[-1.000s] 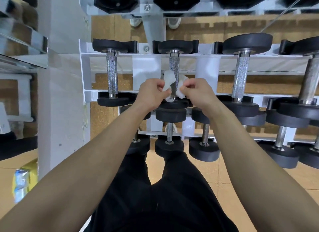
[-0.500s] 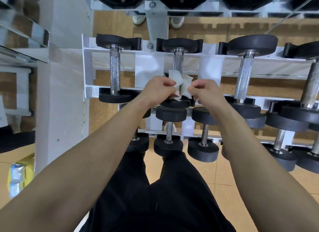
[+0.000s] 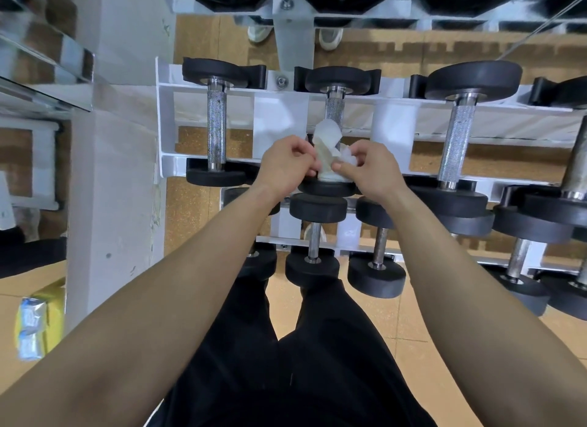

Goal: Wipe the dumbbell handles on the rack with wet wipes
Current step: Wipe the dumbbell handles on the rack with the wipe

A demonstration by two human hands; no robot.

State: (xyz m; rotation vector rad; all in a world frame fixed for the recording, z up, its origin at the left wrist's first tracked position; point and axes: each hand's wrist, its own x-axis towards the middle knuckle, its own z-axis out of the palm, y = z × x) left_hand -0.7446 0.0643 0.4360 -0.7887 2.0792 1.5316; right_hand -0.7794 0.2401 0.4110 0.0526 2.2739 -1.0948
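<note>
Bright, even overhead light; shadows soft. Specular glints on knurled handle (image 3: 217, 131). Wide-angle bending at frame edges. Forearms slightly soft; centre sharp.

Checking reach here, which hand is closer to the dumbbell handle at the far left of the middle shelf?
Left. The left hand is beside that handle, one slot over; the right hand lies beyond the wipe.

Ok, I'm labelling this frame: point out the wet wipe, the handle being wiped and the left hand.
wet wipe (image 3: 327, 140): head view, upper fold.
handle being wiped (image 3: 333, 108): head view, bare knurled part.
left hand (image 3: 286, 166): head view, back of hand.
</note>
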